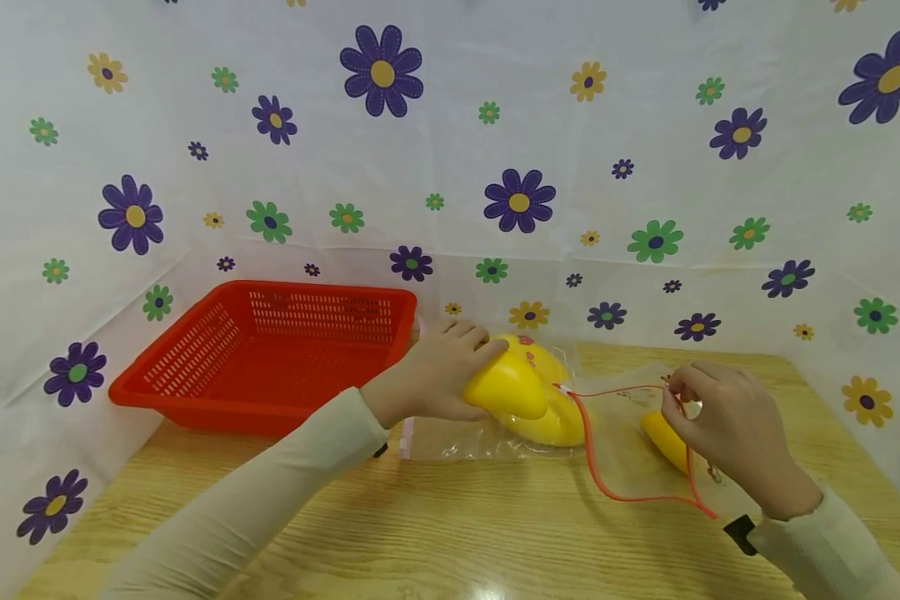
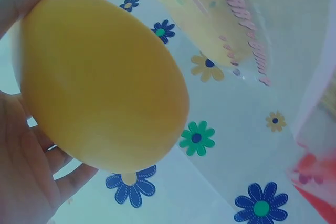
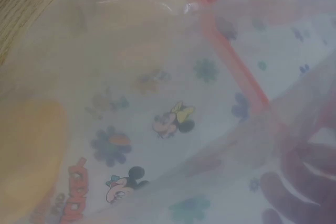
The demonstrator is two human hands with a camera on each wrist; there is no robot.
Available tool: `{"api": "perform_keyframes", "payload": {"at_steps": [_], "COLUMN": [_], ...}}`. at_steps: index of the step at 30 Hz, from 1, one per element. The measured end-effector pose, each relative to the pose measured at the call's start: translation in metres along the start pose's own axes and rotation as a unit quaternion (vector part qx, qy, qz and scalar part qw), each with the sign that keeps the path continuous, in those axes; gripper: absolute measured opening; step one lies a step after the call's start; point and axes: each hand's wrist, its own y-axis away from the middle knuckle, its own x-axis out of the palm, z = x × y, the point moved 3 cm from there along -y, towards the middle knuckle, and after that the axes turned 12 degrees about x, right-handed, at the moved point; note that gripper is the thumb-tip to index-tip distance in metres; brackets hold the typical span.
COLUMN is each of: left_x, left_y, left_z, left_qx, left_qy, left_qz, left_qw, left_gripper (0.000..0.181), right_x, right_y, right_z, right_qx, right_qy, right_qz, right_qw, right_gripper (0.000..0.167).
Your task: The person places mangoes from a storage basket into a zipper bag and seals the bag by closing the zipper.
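Note:
My left hand (image 1: 446, 371) grips a smooth yellow egg-shaped object (image 1: 508, 387), its fingers and thumb spread round one end in the left wrist view. Behind and below it lies a clear printed bag (image 1: 450, 442) with more yellow shapes (image 1: 551, 425) in it. My right hand (image 1: 735, 425) pinches the red-edged rim of a second clear bag (image 1: 622, 433), whose mouth gapes toward the left hand. Inside that bag is a yellow object (image 1: 663, 442). Cartoon mouse prints (image 3: 173, 120) and the red strip (image 3: 239, 69) show on the bag in the right wrist view.
A red slotted plastic basket (image 1: 262, 408) stands at the left on the wooden table (image 1: 450, 533), close to the left forearm. Flower-patterned white cloth (image 1: 450, 150) hangs behind and along the sides. A small dark device (image 1: 740, 535) sits at the right wrist.

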Motion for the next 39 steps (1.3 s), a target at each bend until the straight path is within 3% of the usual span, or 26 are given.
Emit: {"api": "perform_keyframes", "payload": {"at_steps": [6,16,28,39], "left_x": [0.001,0.006,0.008,0.011], "left_y": [-0.009,-0.02,-0.034,-0.042], "left_z": [-0.012,-0.027,-0.044,-0.062], "left_qx": [0.004,0.007,0.05,0.06], "left_qy": [-0.019,-0.037,-0.034,-0.047], "left_qz": [0.0,0.03,-0.012,-0.046], "left_qw": [0.9998,0.9988,0.9981,0.996], "left_gripper": [0.078,0.079,0.076,0.075], "right_x": [0.0,0.001,0.002,0.002], "right_y": [0.0,0.001,0.001,0.001], "right_z": [0.0,-0.001,0.001,0.003], "right_qx": [0.001,0.0,0.003,0.004], "right_qy": [0.001,-0.001,0.006,0.006], "right_qz": [0.001,0.001,0.011,0.013], "right_qw": [1.0,1.0,0.9999,0.9999], "right_gripper": [0.014,0.014,0.012,0.015]}}
